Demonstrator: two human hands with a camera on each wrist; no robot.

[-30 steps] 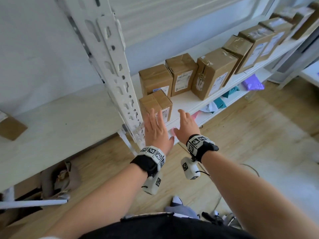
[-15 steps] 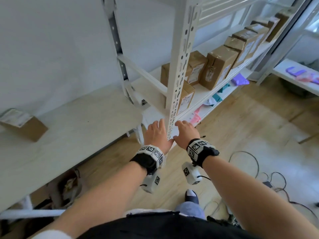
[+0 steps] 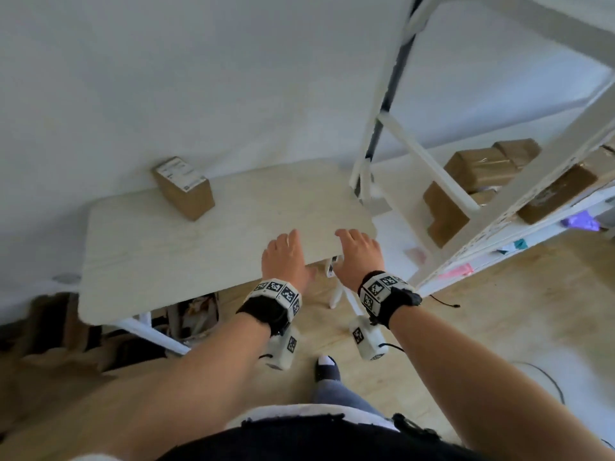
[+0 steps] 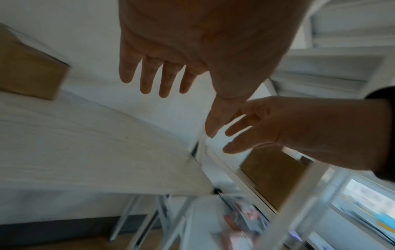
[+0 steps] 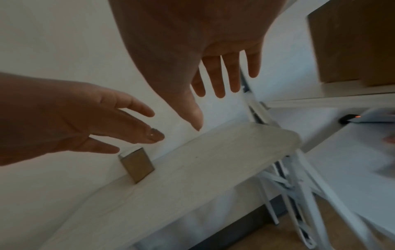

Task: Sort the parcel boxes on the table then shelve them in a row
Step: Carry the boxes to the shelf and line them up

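One brown parcel box (image 3: 184,187) with a white label on top stands at the far left of the pale wooden table (image 3: 159,247), against the wall; it also shows small in the right wrist view as the box (image 5: 136,165). Several brown boxes (image 3: 479,168) stand on the white shelf (image 3: 399,181) to the right. My left hand (image 3: 283,254) and right hand (image 3: 357,247) hover side by side over the table's near right edge, fingers straight and spread, holding nothing. Both palms appear empty in the wrist views, left hand (image 4: 171,76), right hand (image 5: 224,79).
A white metal rack upright (image 3: 519,194) and diagonal brace (image 3: 429,164) stand right of the table. Lower shelves hold coloured soft packets (image 3: 577,222). Cables (image 3: 545,371) lie on the wooden floor; clutter sits under the table (image 3: 193,314).
The view and both hands have swung left, from the shelf with the boxes to over the table's right end. Both hands stay open and empty.
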